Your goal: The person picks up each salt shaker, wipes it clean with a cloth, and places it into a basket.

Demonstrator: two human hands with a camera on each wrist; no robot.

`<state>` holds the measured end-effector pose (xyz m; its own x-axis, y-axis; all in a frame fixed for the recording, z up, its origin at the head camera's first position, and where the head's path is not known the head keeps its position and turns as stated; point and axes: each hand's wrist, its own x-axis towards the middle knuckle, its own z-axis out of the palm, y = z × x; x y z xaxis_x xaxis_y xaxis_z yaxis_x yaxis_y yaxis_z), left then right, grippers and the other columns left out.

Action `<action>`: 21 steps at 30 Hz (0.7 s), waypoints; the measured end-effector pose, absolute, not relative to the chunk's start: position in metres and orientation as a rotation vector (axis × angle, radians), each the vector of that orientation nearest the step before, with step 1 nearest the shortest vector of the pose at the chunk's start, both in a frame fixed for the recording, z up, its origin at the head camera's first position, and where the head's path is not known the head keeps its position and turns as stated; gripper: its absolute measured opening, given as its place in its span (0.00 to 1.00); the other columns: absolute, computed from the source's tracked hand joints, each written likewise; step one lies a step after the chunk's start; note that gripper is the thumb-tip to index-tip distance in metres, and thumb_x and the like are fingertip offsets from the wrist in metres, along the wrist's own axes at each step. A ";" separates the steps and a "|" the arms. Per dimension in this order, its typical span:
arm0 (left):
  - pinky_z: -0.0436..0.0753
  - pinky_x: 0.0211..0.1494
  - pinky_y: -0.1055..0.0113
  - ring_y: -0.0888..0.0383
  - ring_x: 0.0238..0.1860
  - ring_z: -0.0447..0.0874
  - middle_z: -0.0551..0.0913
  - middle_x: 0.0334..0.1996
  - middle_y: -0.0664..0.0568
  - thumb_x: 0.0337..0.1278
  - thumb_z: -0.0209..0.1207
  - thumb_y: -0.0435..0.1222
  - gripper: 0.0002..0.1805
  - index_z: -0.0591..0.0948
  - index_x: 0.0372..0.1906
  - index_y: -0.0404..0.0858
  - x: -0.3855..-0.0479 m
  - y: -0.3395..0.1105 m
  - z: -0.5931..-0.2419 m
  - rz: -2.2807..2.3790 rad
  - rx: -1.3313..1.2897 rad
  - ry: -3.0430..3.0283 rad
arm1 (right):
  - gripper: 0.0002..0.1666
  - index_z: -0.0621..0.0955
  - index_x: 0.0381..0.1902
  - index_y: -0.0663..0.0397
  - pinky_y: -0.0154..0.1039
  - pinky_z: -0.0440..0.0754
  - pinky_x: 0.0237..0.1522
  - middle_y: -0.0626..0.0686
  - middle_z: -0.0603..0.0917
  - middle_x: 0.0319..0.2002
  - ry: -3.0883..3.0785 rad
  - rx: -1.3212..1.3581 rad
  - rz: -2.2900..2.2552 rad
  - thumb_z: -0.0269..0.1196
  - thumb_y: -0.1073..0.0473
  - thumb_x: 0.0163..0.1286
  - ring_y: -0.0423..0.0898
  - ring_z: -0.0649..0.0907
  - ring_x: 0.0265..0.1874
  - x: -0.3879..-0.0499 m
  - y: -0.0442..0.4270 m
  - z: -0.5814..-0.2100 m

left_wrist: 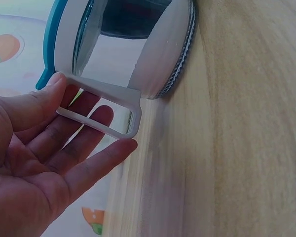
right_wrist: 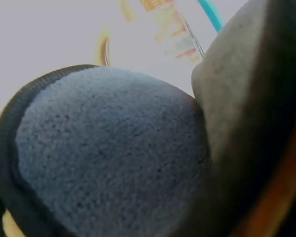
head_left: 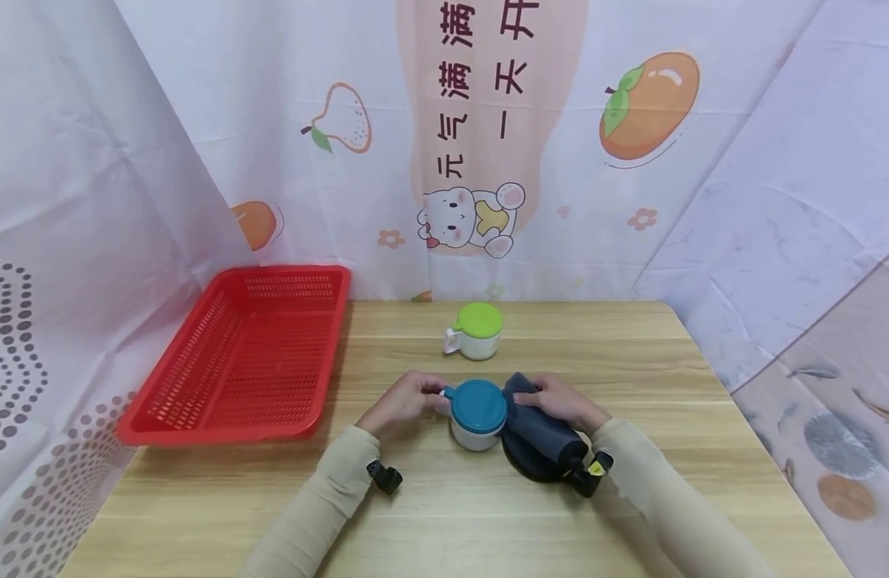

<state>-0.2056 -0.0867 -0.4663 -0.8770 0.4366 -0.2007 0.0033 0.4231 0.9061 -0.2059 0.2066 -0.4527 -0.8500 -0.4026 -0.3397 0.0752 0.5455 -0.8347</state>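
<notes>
A clear seasoning jar (head_left: 476,440) with a teal lid and a white handle stands on the wooden table between the two hands. The left hand (head_left: 408,397) holds its handle (left_wrist: 133,116), thumb on the near side and fingers behind it. At the jar's right side, the right hand (head_left: 562,401) grips a dark grey cloth (head_left: 541,433) with a black edge. The cloth hangs folded beside the jar and appears to touch it. In the right wrist view the cloth (right_wrist: 113,148) covers most of the picture and hides the fingers.
Behind the first jar stands a similar jar (head_left: 479,345) with a green lid and a white handle. A red plastic basket (head_left: 310,429) sits at the left of the table (head_left: 444,522). A printed curtain (head_left: 357,193) hangs along the back edge.
</notes>
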 end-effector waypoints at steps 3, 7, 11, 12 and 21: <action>0.81 0.43 0.64 0.60 0.38 0.76 0.83 0.38 0.52 0.61 0.60 0.30 0.09 0.85 0.45 0.38 -0.205 -0.086 -0.467 1.458 0.382 2.272 | 0.17 0.80 0.43 0.65 0.36 0.74 0.33 0.49 0.77 0.29 2.253 -0.297 -1.265 0.59 0.54 0.71 0.44 0.76 0.29 -0.211 0.208 -0.453; 0.81 0.44 0.63 0.60 0.38 0.76 0.83 0.38 0.52 0.61 0.61 0.30 0.10 0.85 0.46 0.38 -0.205 -0.086 -0.467 1.462 0.386 2.270 | 0.17 0.81 0.44 0.65 0.36 0.75 0.33 0.49 0.78 0.30 2.236 -0.343 -1.249 0.59 0.54 0.70 0.44 0.77 0.30 -0.218 0.211 -0.453; 0.81 0.46 0.63 0.59 0.40 0.76 0.83 0.39 0.52 0.62 0.61 0.32 0.10 0.85 0.47 0.39 -0.206 -0.087 -0.469 1.449 0.386 2.270 | 0.17 0.81 0.43 0.65 0.36 0.76 0.33 0.48 0.78 0.29 2.224 -0.374 -1.232 0.60 0.54 0.70 0.43 0.78 0.30 -0.224 0.212 -0.454; 0.81 0.46 0.64 0.59 0.40 0.76 0.83 0.39 0.52 0.62 0.61 0.32 0.10 0.85 0.47 0.39 -0.206 -0.088 -0.469 1.440 0.390 2.274 | 0.17 0.81 0.43 0.65 0.36 0.76 0.34 0.48 0.78 0.30 2.217 -0.377 -1.230 0.59 0.54 0.70 0.43 0.78 0.30 -0.225 0.212 -0.454; 0.81 0.52 0.64 0.58 0.45 0.78 0.84 0.45 0.50 0.63 0.61 0.35 0.15 0.82 0.54 0.38 -0.208 -0.090 -0.471 1.417 0.448 2.251 | 0.20 0.82 0.45 0.63 0.36 0.77 0.38 0.48 0.82 0.33 2.194 -0.353 -1.223 0.60 0.50 0.69 0.43 0.79 0.33 -0.230 0.218 -0.453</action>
